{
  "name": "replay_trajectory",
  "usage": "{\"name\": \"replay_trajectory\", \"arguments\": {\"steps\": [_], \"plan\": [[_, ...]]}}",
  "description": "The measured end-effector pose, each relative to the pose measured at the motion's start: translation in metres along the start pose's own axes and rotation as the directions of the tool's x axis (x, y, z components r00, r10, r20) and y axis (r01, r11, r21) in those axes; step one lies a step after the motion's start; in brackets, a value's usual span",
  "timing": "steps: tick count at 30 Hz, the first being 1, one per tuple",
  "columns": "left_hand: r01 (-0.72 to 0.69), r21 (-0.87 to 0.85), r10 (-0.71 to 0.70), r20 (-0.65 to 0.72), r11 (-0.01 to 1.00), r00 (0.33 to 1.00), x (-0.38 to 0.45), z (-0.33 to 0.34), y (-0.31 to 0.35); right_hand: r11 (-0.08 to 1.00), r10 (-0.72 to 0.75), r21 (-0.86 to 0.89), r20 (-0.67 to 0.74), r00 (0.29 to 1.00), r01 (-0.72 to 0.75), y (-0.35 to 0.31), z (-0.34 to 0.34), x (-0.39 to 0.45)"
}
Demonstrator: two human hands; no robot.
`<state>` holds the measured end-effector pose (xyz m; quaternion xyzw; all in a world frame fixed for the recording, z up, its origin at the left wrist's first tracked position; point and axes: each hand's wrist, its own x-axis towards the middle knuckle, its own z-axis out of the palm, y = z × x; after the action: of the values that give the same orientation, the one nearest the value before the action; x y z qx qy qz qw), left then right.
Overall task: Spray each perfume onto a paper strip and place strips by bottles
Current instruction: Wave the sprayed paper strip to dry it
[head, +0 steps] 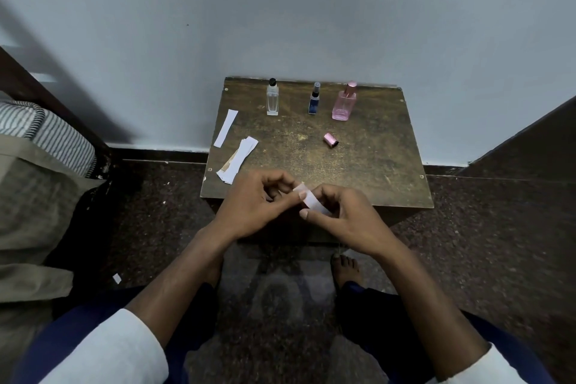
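Note:
Three perfume bottles stand in a row at the back of a small wooden table (367,165): a clear bottle (272,97) with a black cap, a small blue bottle (314,100), and a pink bottle (344,102) with its sprayer bare. The pink cap (330,140) lies on its side in front of the pink bottle. One paper strip (226,128) lies alone at the left, and a small pile of strips (237,159) lies nearer me. Over the table's front edge, my left hand (258,203) and my right hand (346,221) both pinch one white paper strip (310,199).
A pale wall rises right behind the table. A bed with striped bedding (46,134) stands at the left, a dark panel (530,140) at the right. The floor is dark speckled stone, with a paper scrap (117,278) on it. My bare foot (346,268) rests under the table's front.

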<state>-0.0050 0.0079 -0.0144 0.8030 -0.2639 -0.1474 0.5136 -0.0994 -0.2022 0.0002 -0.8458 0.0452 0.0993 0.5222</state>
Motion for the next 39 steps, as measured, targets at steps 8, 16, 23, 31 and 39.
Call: {"name": "replay_trajectory", "arguments": {"steps": [8, 16, 23, 31, 39], "plan": [[0.098, -0.015, -0.099, -0.144, 0.995, 0.985, 0.001, -0.01, 0.0, 0.986, 0.047, 0.161, 0.009, 0.999, -0.048, 0.004, -0.006, 0.003], [0.191, -0.041, -0.195, -0.158, 0.981, 0.968, -0.001, -0.014, 0.005, 0.969, 0.117, 0.22, -0.001, 0.993, -0.114, 0.009, -0.011, 0.005], [0.285, -0.731, -0.165, 0.235, 0.62, 0.958, -0.003, -0.033, 0.02, 0.992, 0.122, 0.04, 0.021, 0.992, -0.123, 0.018, -0.038, -0.009], [0.19, 0.167, -0.218, 0.173, 0.968, 0.96, -0.004, -0.022, 0.011, 0.963, 0.062, -0.263, 0.023, 0.998, -0.054, 0.024, -0.032, -0.008], [0.292, -0.775, -0.001, 0.352, 0.561, 0.936, -0.003, -0.035, 0.018, 0.954, 0.045, -0.298, 0.03, 0.999, -0.034, 0.025, -0.035, -0.008]]}}
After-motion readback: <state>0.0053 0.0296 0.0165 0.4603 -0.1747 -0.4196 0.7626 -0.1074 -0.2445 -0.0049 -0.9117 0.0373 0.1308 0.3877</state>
